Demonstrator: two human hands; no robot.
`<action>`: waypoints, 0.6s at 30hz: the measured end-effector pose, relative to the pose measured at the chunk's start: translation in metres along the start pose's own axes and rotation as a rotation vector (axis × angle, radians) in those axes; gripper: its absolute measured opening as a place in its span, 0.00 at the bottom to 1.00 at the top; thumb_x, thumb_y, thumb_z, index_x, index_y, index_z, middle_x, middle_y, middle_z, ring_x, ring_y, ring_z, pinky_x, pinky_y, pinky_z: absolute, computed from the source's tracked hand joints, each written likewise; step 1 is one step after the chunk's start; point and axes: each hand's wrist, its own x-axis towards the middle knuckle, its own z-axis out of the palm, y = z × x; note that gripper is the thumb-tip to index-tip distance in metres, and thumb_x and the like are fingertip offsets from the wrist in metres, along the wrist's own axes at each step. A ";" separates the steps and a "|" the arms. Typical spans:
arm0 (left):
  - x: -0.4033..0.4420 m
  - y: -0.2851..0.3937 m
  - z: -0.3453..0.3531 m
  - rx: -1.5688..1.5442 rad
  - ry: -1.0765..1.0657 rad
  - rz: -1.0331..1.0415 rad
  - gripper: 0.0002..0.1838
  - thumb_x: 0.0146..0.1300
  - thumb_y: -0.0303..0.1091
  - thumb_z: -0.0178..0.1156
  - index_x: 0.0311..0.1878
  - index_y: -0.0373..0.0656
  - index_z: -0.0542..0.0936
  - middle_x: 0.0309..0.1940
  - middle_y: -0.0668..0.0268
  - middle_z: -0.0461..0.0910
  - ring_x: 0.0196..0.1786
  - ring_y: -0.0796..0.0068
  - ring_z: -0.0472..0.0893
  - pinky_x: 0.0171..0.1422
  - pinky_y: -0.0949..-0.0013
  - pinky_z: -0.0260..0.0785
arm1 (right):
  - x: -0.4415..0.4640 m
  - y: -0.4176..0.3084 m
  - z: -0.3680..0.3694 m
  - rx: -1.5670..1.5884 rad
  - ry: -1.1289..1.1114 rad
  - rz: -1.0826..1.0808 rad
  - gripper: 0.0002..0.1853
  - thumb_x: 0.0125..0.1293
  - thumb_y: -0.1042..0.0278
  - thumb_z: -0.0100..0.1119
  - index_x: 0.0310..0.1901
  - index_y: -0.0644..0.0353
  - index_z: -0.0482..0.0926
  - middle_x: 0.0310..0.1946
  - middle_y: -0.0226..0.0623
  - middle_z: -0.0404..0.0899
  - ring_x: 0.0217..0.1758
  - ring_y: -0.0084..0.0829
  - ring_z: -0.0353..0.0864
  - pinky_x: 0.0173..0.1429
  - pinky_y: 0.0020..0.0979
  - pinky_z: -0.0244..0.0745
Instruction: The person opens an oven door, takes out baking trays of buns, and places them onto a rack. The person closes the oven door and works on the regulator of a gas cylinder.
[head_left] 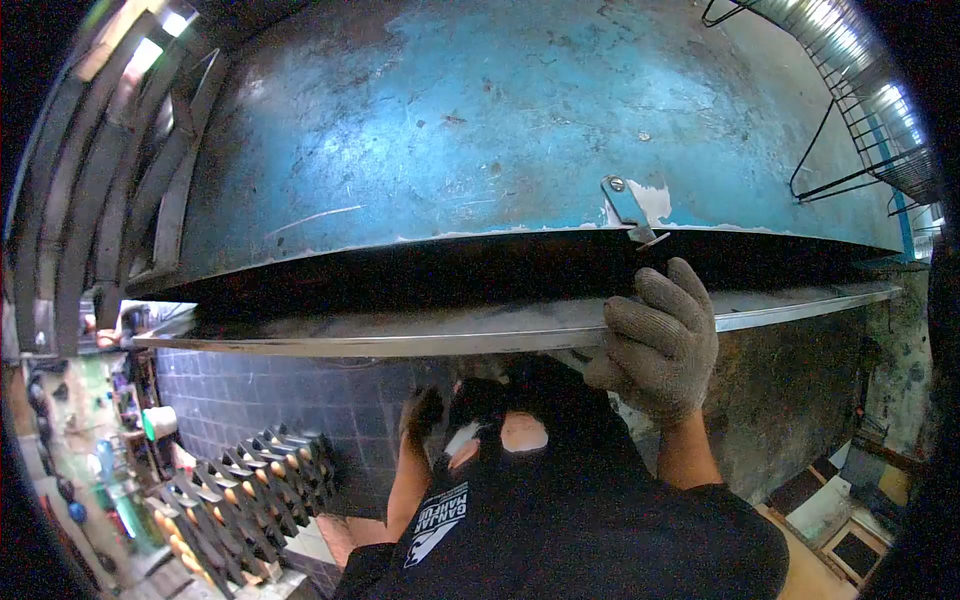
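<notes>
Right hand (660,345) curled at panel (400,345), hold unclear | left hand (425,411): cannot tell | latch (625,203) juts from blue sheet (420,130) | wire rack (835,45) right

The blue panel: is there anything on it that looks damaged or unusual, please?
Yes. Beside the latch, above the right hand, the paint on the blue panel is missing in a pale, ragged patch. A long pale scratch also marks the panel's left side.
</notes>
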 end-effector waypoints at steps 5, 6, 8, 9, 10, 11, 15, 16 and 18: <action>0.000 -0.009 -0.004 0.081 0.120 0.158 0.10 0.81 0.44 0.66 0.52 0.49 0.86 0.36 0.61 0.88 0.34 0.56 0.85 0.37 0.50 0.76 | -0.002 0.001 0.003 0.013 0.032 -0.007 0.19 0.58 0.36 0.81 0.37 0.39 0.88 0.58 0.24 0.93 0.74 0.49 0.85 0.81 0.67 0.75; -0.002 -0.008 -0.004 -0.034 0.097 0.035 0.10 0.82 0.44 0.65 0.51 0.49 0.86 0.35 0.62 0.87 0.33 0.57 0.84 0.36 0.51 0.76 | -0.003 0.002 0.005 -0.019 0.058 -0.021 0.19 0.57 0.36 0.82 0.38 0.39 0.88 0.60 0.25 0.92 0.74 0.50 0.85 0.82 0.68 0.74; -0.006 -0.016 0.001 -0.485 0.068 -0.190 0.10 0.84 0.44 0.64 0.50 0.50 0.86 0.32 0.66 0.85 0.29 0.63 0.82 0.33 0.53 0.74 | -0.001 0.003 0.007 -0.047 0.082 -0.036 0.20 0.57 0.36 0.82 0.39 0.40 0.89 0.62 0.27 0.91 0.75 0.52 0.84 0.82 0.69 0.73; -0.009 -0.030 0.010 -0.655 0.054 -0.241 0.10 0.84 0.45 0.64 0.49 0.50 0.86 0.32 0.67 0.84 0.28 0.65 0.82 0.32 0.54 0.74 | 0.003 0.003 0.008 -0.050 0.119 0.000 0.21 0.56 0.37 0.83 0.42 0.40 0.90 0.66 0.30 0.90 0.76 0.54 0.83 0.84 0.69 0.71; -0.012 -0.033 0.014 -0.823 0.050 -0.296 0.11 0.85 0.45 0.64 0.49 0.50 0.86 0.31 0.68 0.83 0.28 0.67 0.81 0.31 0.55 0.73 | 0.008 0.003 0.009 -0.053 0.156 0.037 0.23 0.56 0.37 0.85 0.45 0.41 0.90 0.69 0.33 0.88 0.77 0.56 0.82 0.85 0.70 0.68; -0.017 -0.040 0.020 -0.897 0.054 -0.260 0.10 0.84 0.45 0.65 0.48 0.49 0.86 0.30 0.68 0.83 0.27 0.69 0.81 0.30 0.57 0.72 | 0.013 0.004 0.010 -0.048 0.154 0.038 0.23 0.56 0.37 0.85 0.45 0.41 0.90 0.69 0.33 0.88 0.77 0.56 0.82 0.85 0.70 0.68; -0.031 -0.042 0.005 0.005 -0.216 -0.183 0.15 0.79 0.43 0.66 0.61 0.48 0.89 0.58 0.62 0.90 0.55 0.60 0.88 0.56 0.57 0.81 | 0.043 0.010 0.016 -0.095 0.248 0.160 0.27 0.60 0.41 0.85 0.54 0.50 0.92 0.74 0.41 0.86 0.85 0.56 0.76 0.89 0.61 0.68; -0.033 -0.042 0.002 0.330 -0.301 -0.151 0.19 0.77 0.43 0.66 0.66 0.48 0.90 0.67 0.60 0.92 0.64 0.57 0.91 0.65 0.56 0.85 | 0.051 0.012 0.016 -0.081 0.230 0.197 0.28 0.60 0.42 0.86 0.55 0.52 0.92 0.74 0.43 0.86 0.84 0.57 0.77 0.88 0.62 0.68; -0.038 -0.027 0.005 0.510 -0.267 -0.125 0.22 0.79 0.44 0.65 0.71 0.47 0.87 0.68 0.61 0.91 0.66 0.60 0.90 0.66 0.57 0.84 | 0.066 0.022 0.021 -0.071 0.207 0.213 0.36 0.52 0.49 0.90 0.63 0.50 0.89 0.69 0.46 0.88 0.77 0.62 0.82 0.84 0.63 0.72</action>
